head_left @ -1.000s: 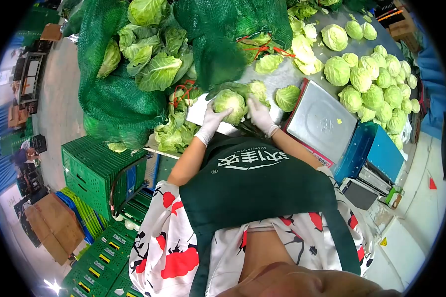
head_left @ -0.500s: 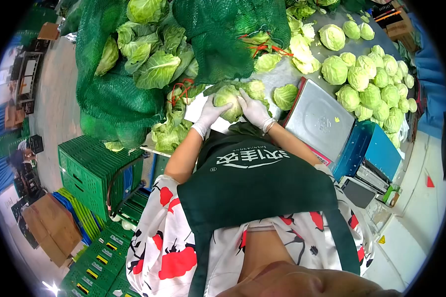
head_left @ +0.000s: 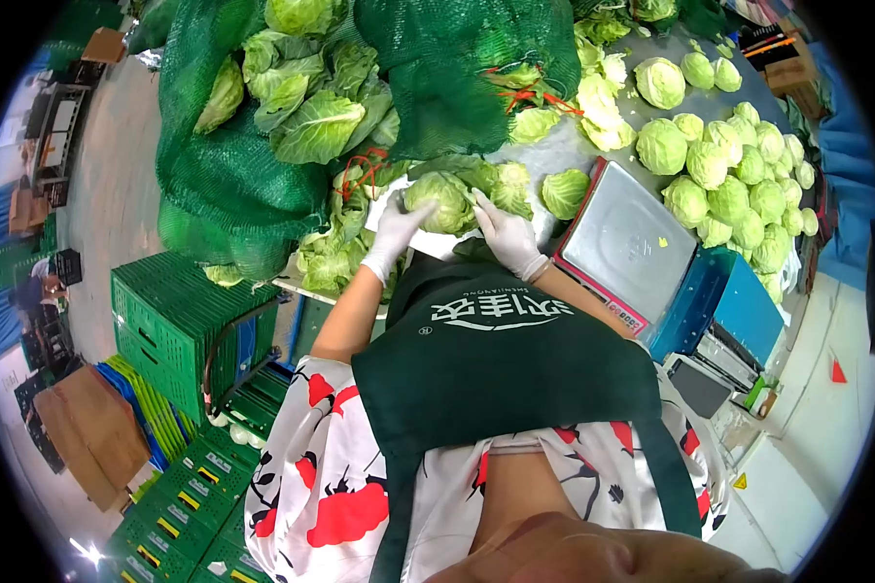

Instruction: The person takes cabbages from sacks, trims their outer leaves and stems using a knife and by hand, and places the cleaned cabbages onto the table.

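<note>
A green cabbage (head_left: pixel 444 202) with loose outer leaves lies between my two white-gloved hands, close above the apron. My left hand (head_left: pixel 396 233) holds its left side, thumb across the front. At its right side, my right hand (head_left: pixel 504 233) pinches the edge of an outer leaf between thumb and fingers. Another pale cabbage piece (head_left: pixel 511 185) touches it on the right, and a small cabbage (head_left: pixel 563 193) sits farther right, beside the scale (head_left: pixel 627 248). Peeled leaves (head_left: pixel 326 260) are heaped left of my left hand.
Green mesh sacks (head_left: pixel 224 185) with cabbages stand at the left and behind. A pile of trimmed cabbages (head_left: pixel 729 185) covers the right of the table. A blue box (head_left: pixel 739 301) is beyond the scale. Green crates (head_left: pixel 180 340) are stacked lower left. A person is far left.
My right hand has moved from the top of the cabbage to its right edge, taking hold of a leaf. My left hand has shifted slightly left and down.
</note>
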Demonstrator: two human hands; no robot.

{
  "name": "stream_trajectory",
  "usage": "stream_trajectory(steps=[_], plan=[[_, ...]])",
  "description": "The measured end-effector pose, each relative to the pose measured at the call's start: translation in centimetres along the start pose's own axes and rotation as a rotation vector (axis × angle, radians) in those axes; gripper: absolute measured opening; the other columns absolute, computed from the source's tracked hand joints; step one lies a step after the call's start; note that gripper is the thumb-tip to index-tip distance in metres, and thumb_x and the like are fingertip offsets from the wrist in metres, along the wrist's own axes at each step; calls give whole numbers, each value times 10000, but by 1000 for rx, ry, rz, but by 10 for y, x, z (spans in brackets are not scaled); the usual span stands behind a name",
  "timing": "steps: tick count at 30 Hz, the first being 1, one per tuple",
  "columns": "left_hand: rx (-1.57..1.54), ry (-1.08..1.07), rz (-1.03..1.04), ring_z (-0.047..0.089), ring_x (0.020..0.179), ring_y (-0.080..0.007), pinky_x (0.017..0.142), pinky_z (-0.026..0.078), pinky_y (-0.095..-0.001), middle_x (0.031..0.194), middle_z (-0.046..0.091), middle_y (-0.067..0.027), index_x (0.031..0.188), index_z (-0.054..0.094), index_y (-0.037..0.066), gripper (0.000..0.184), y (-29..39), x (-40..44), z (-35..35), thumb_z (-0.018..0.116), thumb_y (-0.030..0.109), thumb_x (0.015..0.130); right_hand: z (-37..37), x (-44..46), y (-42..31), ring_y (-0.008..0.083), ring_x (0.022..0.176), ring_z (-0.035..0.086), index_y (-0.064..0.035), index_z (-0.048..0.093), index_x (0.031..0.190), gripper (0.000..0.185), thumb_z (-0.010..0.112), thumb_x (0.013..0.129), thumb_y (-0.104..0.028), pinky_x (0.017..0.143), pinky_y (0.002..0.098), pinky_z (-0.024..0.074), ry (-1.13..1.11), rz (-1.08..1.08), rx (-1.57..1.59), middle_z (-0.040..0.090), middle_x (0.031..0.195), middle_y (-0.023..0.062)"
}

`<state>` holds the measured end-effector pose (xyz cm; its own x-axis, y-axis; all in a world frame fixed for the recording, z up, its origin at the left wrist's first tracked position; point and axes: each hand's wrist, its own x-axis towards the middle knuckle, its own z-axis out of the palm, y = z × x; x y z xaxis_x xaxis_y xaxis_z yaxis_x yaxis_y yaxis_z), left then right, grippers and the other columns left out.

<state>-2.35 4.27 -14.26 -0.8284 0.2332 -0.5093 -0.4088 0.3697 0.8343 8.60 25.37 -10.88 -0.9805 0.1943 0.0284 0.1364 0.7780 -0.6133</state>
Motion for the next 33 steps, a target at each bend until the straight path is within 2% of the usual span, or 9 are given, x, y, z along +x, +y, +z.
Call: stream_trajectory(steps=[2,7,11,14,19,23,27,30,33], plan=[[24,-11,8,647,1063,-270,933,515,-346,1180,637,-229,1304,463,-111,890,3,-17,20,875,394,697,-4,0,-9,333,576,649,-201,611,1323,385,534,984,-366,551,464,515,2,-43,-24,665,678,130],[167,36,172,606,1150,-336,997,482,-387,1234,603,-248,1296,476,-82,962,3,-1,35,908,423,602,11,15,31,399,855,679,-146,674,1219,393,484,995,-407,829,465,531,41,285,109,704,929,212],[411,-3,318,539,1239,-351,1057,434,-389,1320,540,-261,1391,371,-84,1091,21,2,29,898,414,575,4,17,50,355,905,683,-172,704,1164,360,488,993,-403,793,446,533,-164,521,12,708,1003,180],[469,-227,370,529,1248,-372,1060,432,-382,1344,517,-277,1434,321,-93,1125,49,4,14,886,392,590,18,6,71,332,891,689,-186,718,1133,337,507,984,-402,769,448,532,32,324,-191,714,972,164],[291,31,214,517,1262,-367,1048,437,-383,1343,485,-334,1367,345,-115,1083,18,23,21,883,430,600,-5,-5,32,341,643,679,-221,681,1228,348,521,981,-408,645,446,542,63,179,-104,691,727,165],[305,230,84,609,1141,-318,994,482,-383,1249,594,-250,1353,389,-105,1001,14,-2,47,889,418,662,-5,-6,7,368,668,675,-266,646,1282,360,510,987,-423,657,461,540,32,147,48,692,773,185],[-158,-35,-45,618,1123,-240,952,515,-329,1261,598,-196,1364,425,-62,902,8,7,24,900,269,674,-8,7,36,416,720,670,-179,678,1224,382,512,984,-426,683,489,539,61,279,11,675,801,246],[45,-70,256,606,1134,-265,999,480,-359,1234,618,-172,1358,448,-33,936,2,1,-4,919,273,609,-14,21,90,432,764,669,-102,707,1143,417,489,993,-424,718,507,533,52,594,131,670,820,268],[422,-85,431,552,1202,-338,1051,446,-402,1334,553,-194,1445,364,21,1091,21,-19,-8,935,241,543,-19,21,79,429,754,672,-107,644,1237,417,479,1000,-409,705,525,526,125,444,-55,677,822,254]])
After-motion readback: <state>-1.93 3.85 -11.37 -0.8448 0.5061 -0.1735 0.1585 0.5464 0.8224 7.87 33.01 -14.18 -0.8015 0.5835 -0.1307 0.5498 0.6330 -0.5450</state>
